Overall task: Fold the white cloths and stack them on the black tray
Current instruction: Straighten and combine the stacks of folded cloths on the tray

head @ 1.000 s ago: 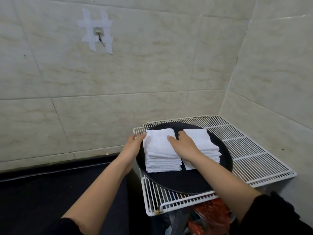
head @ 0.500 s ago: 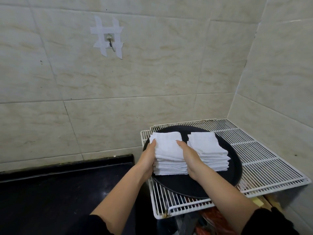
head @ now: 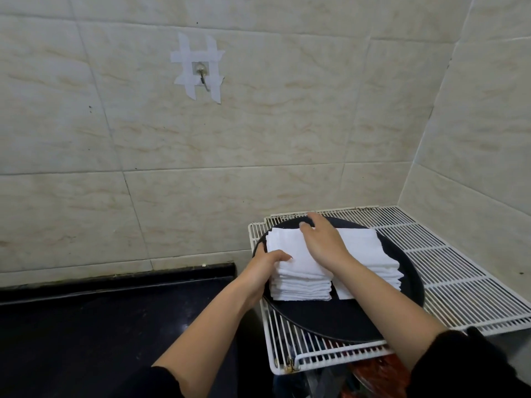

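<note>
Two stacks of folded white cloths sit side by side on the round black tray (head: pixel 330 320). My left hand (head: pixel 265 261) rests against the left side of the left stack (head: pixel 298 282), its thumb lying on the top cloth. My right hand (head: pixel 323 239) lies flat over the far top of that stack with straight fingers reaching to its back edge. My right forearm crosses part of the right stack (head: pixel 370 254).
The tray stands on a white wire rack (head: pixel 459 282) in the corner of tiled walls. A black counter (head: pixel 100 326) lies to the left, lower down. A taped hook (head: pixel 201 73) is on the wall. Red items (head: pixel 379 377) show under the rack.
My right hand moved from the gap between the stacks up onto the far top of the left stack. My left hand stayed at the stack's left side. The camera view shifted.
</note>
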`<state>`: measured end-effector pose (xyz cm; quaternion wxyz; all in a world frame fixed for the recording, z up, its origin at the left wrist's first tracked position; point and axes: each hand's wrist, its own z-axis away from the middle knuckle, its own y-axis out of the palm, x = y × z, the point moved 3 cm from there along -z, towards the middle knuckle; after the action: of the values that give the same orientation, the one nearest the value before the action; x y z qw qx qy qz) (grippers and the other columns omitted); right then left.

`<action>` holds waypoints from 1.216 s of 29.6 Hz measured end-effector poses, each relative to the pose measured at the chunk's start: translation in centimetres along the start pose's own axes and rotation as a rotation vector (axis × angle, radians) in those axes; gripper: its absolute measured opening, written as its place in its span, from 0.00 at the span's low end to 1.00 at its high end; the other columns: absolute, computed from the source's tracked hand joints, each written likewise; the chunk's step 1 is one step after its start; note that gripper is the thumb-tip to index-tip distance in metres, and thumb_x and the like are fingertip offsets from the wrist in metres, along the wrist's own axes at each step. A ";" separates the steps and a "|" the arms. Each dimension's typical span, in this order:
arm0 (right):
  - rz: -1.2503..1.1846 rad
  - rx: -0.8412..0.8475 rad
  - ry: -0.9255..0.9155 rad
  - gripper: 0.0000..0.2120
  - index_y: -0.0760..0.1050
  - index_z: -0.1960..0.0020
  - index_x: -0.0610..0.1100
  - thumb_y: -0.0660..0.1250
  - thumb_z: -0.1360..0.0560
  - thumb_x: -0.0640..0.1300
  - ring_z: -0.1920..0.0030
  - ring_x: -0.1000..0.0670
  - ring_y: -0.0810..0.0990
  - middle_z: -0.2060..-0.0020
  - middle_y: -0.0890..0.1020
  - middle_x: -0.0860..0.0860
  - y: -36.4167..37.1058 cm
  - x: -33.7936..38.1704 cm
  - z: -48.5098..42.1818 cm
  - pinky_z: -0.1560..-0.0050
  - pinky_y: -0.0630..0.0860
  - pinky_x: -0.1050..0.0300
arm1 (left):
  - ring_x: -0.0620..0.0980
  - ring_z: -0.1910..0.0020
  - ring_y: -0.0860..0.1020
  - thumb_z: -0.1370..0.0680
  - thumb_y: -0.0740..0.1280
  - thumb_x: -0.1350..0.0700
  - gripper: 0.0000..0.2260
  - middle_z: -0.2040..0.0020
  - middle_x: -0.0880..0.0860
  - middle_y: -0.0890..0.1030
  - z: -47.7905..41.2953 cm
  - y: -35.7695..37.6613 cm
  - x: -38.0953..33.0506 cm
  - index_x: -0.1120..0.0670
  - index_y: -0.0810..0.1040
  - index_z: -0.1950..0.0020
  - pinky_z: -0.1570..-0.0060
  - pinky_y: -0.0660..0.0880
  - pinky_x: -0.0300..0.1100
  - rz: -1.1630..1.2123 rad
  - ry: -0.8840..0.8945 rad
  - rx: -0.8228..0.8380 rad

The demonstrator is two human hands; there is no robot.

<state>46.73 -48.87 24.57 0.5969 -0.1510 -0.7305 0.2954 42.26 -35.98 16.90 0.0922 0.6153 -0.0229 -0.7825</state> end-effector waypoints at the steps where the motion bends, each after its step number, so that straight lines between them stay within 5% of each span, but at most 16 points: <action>1: 0.074 0.038 -0.048 0.19 0.69 0.31 0.39 0.53 0.18 0.45 0.29 0.45 0.67 0.30 0.71 0.45 0.3 0.2 -0.3 0.32 0.63 0.51 | 0.56 0.42 0.80 0.39 0.72 0.51 0.34 0.40 0.55 0.80 0.1 -0.1 0.1 0.48 0.68 0.34 0.38 0.74 0.57 -0.009 -0.006 0.010; 3: 0.220 0.139 -0.083 0.17 0.75 0.50 0.37 0.51 0.17 0.45 0.34 0.41 0.71 0.41 0.78 0.42 1.3 0.1 -1.0 0.33 0.65 0.47 | 0.56 0.43 0.80 0.40 0.74 0.51 0.35 0.40 0.55 0.80 0.2 -0.2 0.4 0.49 0.69 0.34 0.39 0.75 0.56 -0.032 -0.010 0.023; 6: 0.406 0.228 -0.069 0.22 0.65 0.67 0.44 0.48 0.17 0.49 0.44 0.40 0.75 0.56 0.80 0.44 2.1 -0.2 -2.1 0.31 0.61 0.43 | 0.54 0.42 0.79 0.39 0.74 0.51 0.33 0.41 0.53 0.80 0.3 -0.3 0.6 0.50 0.70 0.34 0.37 0.74 0.55 -0.067 -0.020 0.042; 8: 0.408 0.253 -0.053 0.24 0.62 0.69 0.44 0.48 0.17 0.51 0.56 0.42 0.74 0.68 0.73 0.48 2.4 -0.6 -2.9 0.46 0.67 0.49 | 0.53 0.41 0.78 0.37 0.72 0.52 0.30 0.41 0.52 0.80 0.7 -0.4 0.6 0.50 0.71 0.35 0.36 0.73 0.53 -0.093 -0.012 0.043; 11: 0.420 0.323 -0.025 0.25 0.63 0.69 0.43 0.48 0.17 0.54 0.61 0.43 0.75 0.68 0.73 0.47 2.8 -1.6 -3.6 0.59 0.67 0.51 | 0.52 0.41 0.78 0.34 0.69 0.54 0.28 0.40 0.51 0.80 1.1 -0.2 0.4 0.49 0.71 0.33 0.36 0.73 0.52 -0.143 0.009 0.052; 21: 0.331 0.390 0.017 0.25 0.59 0.70 0.45 0.53 0.18 0.56 0.68 0.47 0.67 0.72 0.68 0.49 1.7 -0.6 -5.0 0.64 0.62 0.52 | 0.54 0.43 0.81 0.28 0.69 0.53 0.21 0.43 0.54 0.83 0.8 -0.6 0.4 0.56 0.74 0.36 0.37 0.74 0.52 -0.038 -0.024 0.031; 27: 0.360 0.507 0.055 0.22 0.71 0.60 0.40 0.52 0.18 0.55 0.58 0.45 0.75 0.60 0.77 0.45 2.2 -1.0 -4.8 0.54 0.68 0.52 | 0.53 0.43 0.81 0.20 0.60 0.57 0.15 0.43 0.54 0.83 0.9 -0.2 0.1 0.56 0.74 0.34 0.37 0.74 0.50 -0.066 -0.044 0.012; 31: 0.012 0.147 -0.057 0.18 0.77 0.46 0.38 0.53 0.17 0.48 0.42 0.44 0.75 0.45 0.78 0.43 -0.9 0.5 -3.0 0.42 0.67 0.52 | 0.52 0.37 0.77 0.21 0.61 0.45 0.22 0.36 0.53 0.79 0.2 -0.4 -0.6 0.54 0.72 0.31 0.32 0.68 0.51 0.007 -0.039 -0.047; 34: -0.075 0.158 0.066 0.25 0.62 0.25 0.41 0.51 0.17 0.53 0.25 0.49 0.61 0.25 0.64 0.48 0.2 -2.1 0.8 0.28 0.56 0.54 | 0.53 0.38 0.77 0.23 0.59 0.38 0.26 0.35 0.52 0.78 -0.9 0.4 -0.3 0.50 0.71 0.30 0.33 0.70 0.53 0.009 -0.055 -0.107; 36: -0.069 0.185 0.121 0.27 0.57 0.22 0.43 0.51 0.18 0.55 0.23 0.50 0.57 0.23 0.60 0.51 1.1 -3.7 2.3 0.26 0.54 0.53 | 0.54 0.36 0.75 0.26 0.57 0.35 0.31 0.32 0.52 0.75 -1.0 0.7 0.0 0.48 0.68 0.27 0.32 0.69 0.54 -0.018 -0.072 -0.177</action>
<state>45.26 -50.74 20.75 0.6611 -0.0876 -0.6675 0.3312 43.35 -36.54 16.79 0.1383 0.5764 0.0482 -0.8039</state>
